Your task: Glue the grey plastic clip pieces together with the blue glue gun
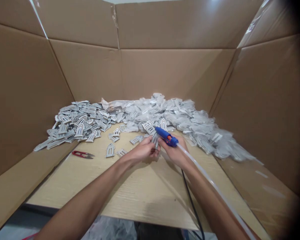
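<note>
My right hand (pixel 175 150) is closed round a blue hot glue gun (pixel 167 136), from whose back end a long clear glue stick (pixel 202 171) runs toward me. Between the fingers of my left hand (pixel 145 149) is a small grey arched window piece (pixel 155 140), close beside my right fingertips and under the gun's front. The gun's nozzle is hard to make out. Several loose arched pieces lie near my left hand, among them a grey one (pixel 110 150) and a white-fronted one (pixel 116 132).
A heap of bare arched pieces (pixel 80 130) stands at the back left; a pile of plastic-wrapped ones (pixel 197 120) stretches from the middle to the right. Red thread snips (pixel 83 154) lie on the wooden table (pixel 90 186). Cardboard walls (pixel 175 73) enclose three sides. A black cable (pixel 190 196) hangs over the front edge.
</note>
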The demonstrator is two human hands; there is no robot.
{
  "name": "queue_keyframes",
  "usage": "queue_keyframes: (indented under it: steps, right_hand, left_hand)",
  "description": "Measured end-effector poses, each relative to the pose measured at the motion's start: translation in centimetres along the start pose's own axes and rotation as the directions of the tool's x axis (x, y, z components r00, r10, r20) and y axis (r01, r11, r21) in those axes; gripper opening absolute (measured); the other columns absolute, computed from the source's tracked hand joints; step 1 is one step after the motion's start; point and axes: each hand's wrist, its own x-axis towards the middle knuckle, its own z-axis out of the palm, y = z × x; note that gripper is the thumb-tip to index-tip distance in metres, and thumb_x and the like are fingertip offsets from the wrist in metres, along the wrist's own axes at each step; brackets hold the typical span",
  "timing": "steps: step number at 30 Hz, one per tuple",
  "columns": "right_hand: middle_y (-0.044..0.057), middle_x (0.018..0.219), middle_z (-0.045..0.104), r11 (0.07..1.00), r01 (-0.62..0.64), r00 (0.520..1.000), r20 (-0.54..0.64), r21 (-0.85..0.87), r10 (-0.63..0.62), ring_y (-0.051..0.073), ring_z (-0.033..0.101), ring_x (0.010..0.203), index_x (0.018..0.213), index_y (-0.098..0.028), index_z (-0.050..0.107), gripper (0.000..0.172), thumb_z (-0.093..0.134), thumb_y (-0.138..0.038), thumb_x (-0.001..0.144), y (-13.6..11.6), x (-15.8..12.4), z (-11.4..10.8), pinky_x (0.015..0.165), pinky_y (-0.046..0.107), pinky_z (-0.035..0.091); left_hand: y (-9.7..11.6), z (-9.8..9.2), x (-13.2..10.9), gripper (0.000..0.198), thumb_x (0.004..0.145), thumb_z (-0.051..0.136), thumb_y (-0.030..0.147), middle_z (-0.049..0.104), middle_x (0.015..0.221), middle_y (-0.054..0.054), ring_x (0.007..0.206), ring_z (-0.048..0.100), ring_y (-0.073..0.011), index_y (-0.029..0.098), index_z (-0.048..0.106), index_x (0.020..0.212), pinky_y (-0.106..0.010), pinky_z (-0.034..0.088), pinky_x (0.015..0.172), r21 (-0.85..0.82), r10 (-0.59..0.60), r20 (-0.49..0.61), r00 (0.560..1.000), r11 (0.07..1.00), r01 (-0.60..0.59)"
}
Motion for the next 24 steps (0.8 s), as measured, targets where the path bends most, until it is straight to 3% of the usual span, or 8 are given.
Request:
queue_keyframes:
  steps: [4,8,11,14,18,24]
  right_hand:
    - [0.003,0.072,0.069,0.998,0.044,0.999,0.034,-0.036,-0.042,0.021,0.061,0.069,0.076,-0.021,0.066,0.026,0.067,-0.045,0.086,0.2,-0.2,0.2,0.066,0.031,0.045]
    - [0.003,0.076,0.069,0.996,0.067,0.997,-0.045,-0.065,-0.070,0.020,0.060,0.071,0.081,-0.020,0.068,0.025,0.070,-0.044,0.085,0.2,-0.3,0.4,0.067,0.030,0.044]
    - [0.003,0.075,0.069,0.999,0.003,0.984,-0.176,-0.034,-0.009,0.019,0.059,0.069,0.081,-0.019,0.068,0.032,0.073,-0.050,0.081,-0.1,0.0,0.0,0.066,0.029,0.045]
    - [0.002,0.063,0.064,0.994,-0.107,0.965,-0.241,-0.018,0.100,0.018,0.055,0.059,0.071,-0.020,0.063,0.043,0.073,-0.061,0.078,-0.6,0.1,-0.6,0.058,0.029,0.042]
    - [0.002,0.057,0.063,0.991,-0.132,0.983,-0.127,0.010,0.133,0.017,0.056,0.052,0.065,-0.020,0.062,0.049,0.071,-0.067,0.077,-1.3,-0.1,-1.0,0.053,0.029,0.043]
    - [0.002,0.059,0.065,0.999,-0.033,0.999,0.030,0.026,0.032,0.017,0.061,0.055,0.068,-0.020,0.066,0.046,0.070,-0.063,0.081,-1.3,-0.7,-0.6,0.054,0.028,0.047]
  left_hand:
    - [-0.3,-0.1,0.0,0.007,0.085,0.050,0.014,0.057,0.071,0.000,0.057,0.050,-0.0099,0.019,0.049,0.090,-0.023,0.039,0.058,-0.017,0.013,-0.010,1.000,1.000,-0.014]
    - [0.3,0.1,-0.2,0.007,0.092,0.051,0.022,0.056,0.069,0.000,0.057,0.051,-0.0096,0.019,0.047,0.088,-0.022,0.039,0.058,-0.007,0.012,-0.061,0.998,1.000,-0.012]
    - [1.1,0.1,-0.2,0.004,0.090,0.052,0.022,0.058,0.072,0.000,0.054,0.050,-0.0084,0.018,0.050,0.090,-0.021,0.037,0.054,-0.062,-0.007,-0.168,0.986,0.998,-0.003]
    - [1.7,-0.3,-0.2,0.017,0.092,0.053,0.033,0.055,0.069,0.001,0.049,0.044,-0.0073,0.017,0.055,0.088,-0.020,0.031,0.047,-0.016,-0.008,-0.333,0.943,1.000,0.003]
    - [2.0,-0.8,-0.3,0.028,0.090,0.056,0.043,0.050,0.061,0.002,0.047,0.038,-0.0074,0.017,0.056,0.081,-0.020,0.024,0.043,0.055,0.030,-0.441,0.897,0.998,-0.006]
    - [2.0,-1.0,-0.2,0.004,0.086,0.052,0.020,0.055,0.072,0.002,0.051,0.045,-0.0075,0.018,0.052,0.090,-0.020,0.034,0.049,-0.003,0.125,-0.325,0.937,0.991,-0.133]
